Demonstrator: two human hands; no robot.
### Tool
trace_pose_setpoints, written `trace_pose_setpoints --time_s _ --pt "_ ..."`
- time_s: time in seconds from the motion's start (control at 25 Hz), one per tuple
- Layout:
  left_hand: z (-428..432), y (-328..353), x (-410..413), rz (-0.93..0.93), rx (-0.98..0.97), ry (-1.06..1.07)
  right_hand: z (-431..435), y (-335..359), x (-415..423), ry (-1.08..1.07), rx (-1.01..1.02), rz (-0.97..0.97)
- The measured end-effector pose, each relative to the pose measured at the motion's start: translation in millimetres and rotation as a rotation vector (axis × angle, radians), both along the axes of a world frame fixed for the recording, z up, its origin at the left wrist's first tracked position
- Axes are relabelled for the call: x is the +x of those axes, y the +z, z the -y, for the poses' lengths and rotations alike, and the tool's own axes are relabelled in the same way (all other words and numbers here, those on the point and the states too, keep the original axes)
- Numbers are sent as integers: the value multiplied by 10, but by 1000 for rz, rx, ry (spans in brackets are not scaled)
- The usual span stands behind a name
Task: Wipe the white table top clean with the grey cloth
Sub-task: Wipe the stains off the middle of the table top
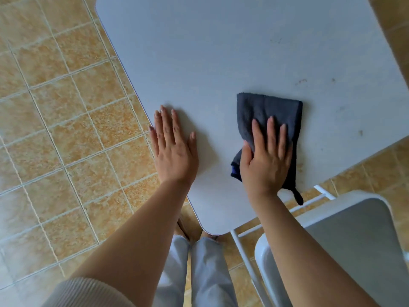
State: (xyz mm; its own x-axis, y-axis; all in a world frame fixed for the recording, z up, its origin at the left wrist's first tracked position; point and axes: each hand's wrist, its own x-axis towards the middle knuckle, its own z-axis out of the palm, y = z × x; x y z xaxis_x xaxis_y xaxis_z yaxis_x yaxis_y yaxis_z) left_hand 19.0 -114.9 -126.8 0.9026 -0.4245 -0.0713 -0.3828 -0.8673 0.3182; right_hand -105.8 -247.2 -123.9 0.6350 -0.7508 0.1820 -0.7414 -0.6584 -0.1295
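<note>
Right hand (266, 156) is flat on the grey cloth (269, 109), grip spread wide, palm and fingers pressing it down on the white bench (199, 52) rather than pinching it. The cloth is folded, soft and limp, likely light, so it should bunch unless held under a broad palm; the middle of the fold looks the place to bear down. Beyond the fingertips more cloth lies free, and a small loop hangs off the bench edge by the wrist. Further right, dark specks (302, 82) dot the surface. Left hand (173, 147) lies open and empty, braced flat near the left edge
</note>
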Motion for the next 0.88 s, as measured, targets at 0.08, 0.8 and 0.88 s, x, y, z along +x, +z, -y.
trace_pose_setpoints --time_s 0.08,0.8,0.88 --pt "92 12 8 24 3 -12 -44 -17 188 -26 5 35" --pt "980 41 -222 62 3 -252 1075 -67 -16 -251 -32 67" --pt "969 41 -222 75 11 -248 875 -62 49 -123 -33 83"
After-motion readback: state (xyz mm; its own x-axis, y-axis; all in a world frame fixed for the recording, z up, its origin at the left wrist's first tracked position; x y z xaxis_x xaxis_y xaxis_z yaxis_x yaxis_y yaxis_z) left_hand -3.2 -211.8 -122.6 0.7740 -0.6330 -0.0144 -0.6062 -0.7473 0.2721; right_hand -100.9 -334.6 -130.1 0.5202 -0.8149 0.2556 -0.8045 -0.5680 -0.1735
